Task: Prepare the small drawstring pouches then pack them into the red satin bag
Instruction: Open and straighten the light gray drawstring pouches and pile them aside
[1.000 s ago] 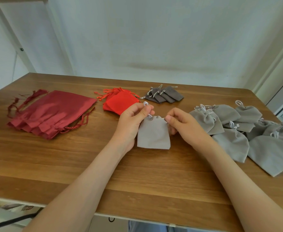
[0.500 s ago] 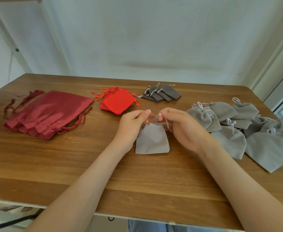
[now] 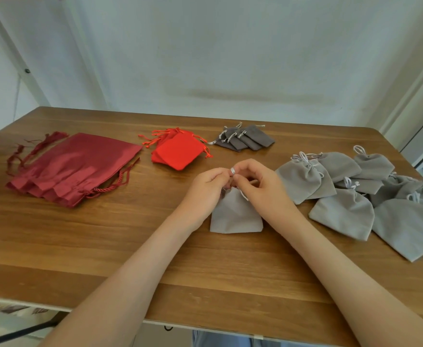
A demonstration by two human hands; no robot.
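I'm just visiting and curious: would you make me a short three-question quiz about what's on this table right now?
1. True or false: both hands are at the top of one light grey pouch.
2. Which lies farthest to the person's left: A) dark red satin bags, B) bright red pouches, C) dark grey pouches?
3. Fill in: the pile of light grey pouches lies on the person's ____ side.

Key: 1 true; 2 A; 3 right.

Satin bags [image 3: 72, 166] far left on table [image 3: 105, 246] (pouch heap [image 3: 355, 196] far right).
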